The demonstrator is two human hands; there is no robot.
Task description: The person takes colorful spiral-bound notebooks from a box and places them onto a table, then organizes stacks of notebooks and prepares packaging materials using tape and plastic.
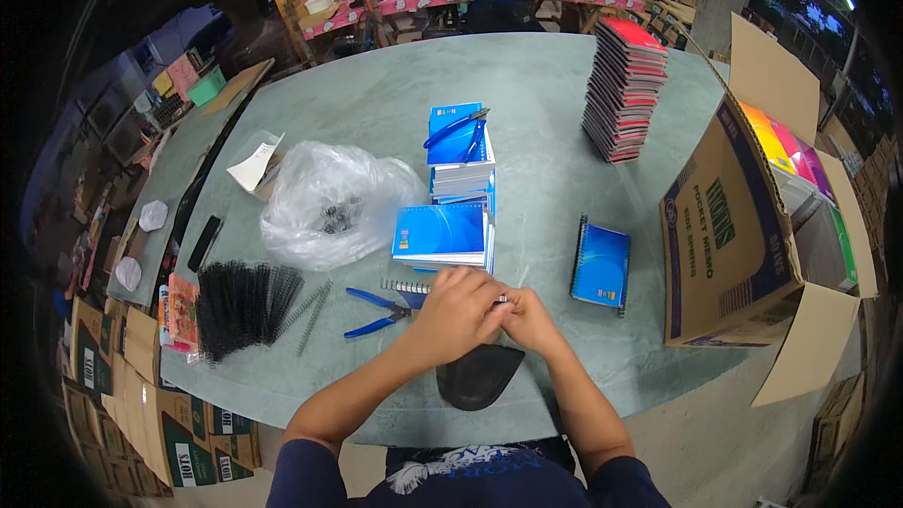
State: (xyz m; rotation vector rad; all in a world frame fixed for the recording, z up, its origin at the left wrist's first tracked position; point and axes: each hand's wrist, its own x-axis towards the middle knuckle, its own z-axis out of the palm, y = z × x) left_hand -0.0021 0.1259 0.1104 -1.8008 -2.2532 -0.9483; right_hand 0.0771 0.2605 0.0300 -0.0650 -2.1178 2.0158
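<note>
Far left: black wire coils (246, 310), bunched on the grey-green table (376, 414). Then blue-handled pliers (372, 326), handles spread, near the grip. Next, a notebook (406, 287), coiled edge poking out left of the left hand (459, 312), middle covered by those curled, clasping fingers. At its right end, right hand (529, 322), fingers bent inward; pinch hidden, impossible to tell. Farther right, well apart: blue booklet (600, 266).

Bookbinding workshop, black wire coils (246, 309), pliers (403, 312), stacked notebooks (623, 94)
</note>
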